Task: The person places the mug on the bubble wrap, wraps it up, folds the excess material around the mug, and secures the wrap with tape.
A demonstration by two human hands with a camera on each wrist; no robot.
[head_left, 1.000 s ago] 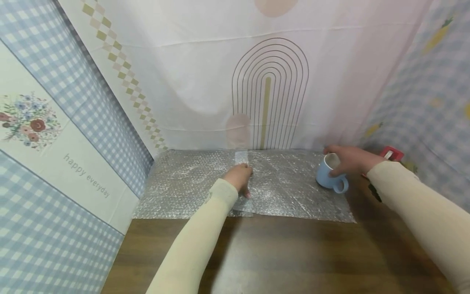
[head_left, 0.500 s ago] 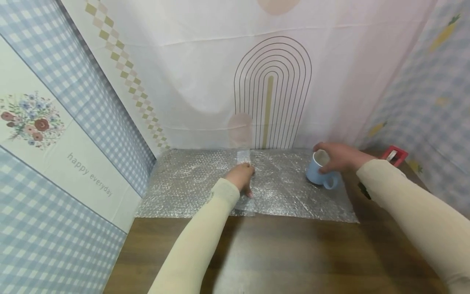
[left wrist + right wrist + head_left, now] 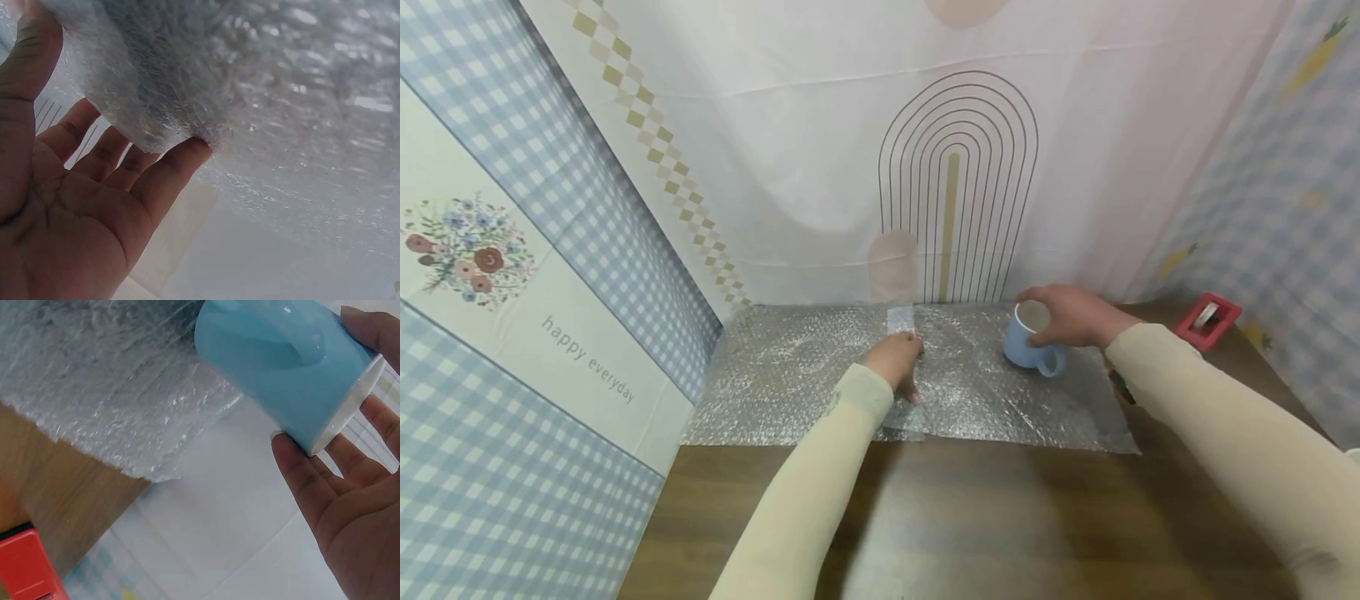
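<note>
Leftmost, a blue-checked cloth [image 3: 497, 433] hangs beside the bubble wrap [image 3: 775, 375], which lies spread on the tabletop [image 3: 955, 517]. At the wrap's middle, beside a clear strip [image 3: 900, 318], the left hand [image 3: 892, 361] touches the sheet with its grip wide, thumb well apart from the fingers. Over the wrap's right part is a blue mug [image 3: 1021, 346]; I cannot tell whether its base touches the sheet. The right hand's [image 3: 1078, 315] grip holds it round the rim, the mug's body below the fingertips. Past the wrap's right edge lies a red object [image 3: 30, 565].
</note>
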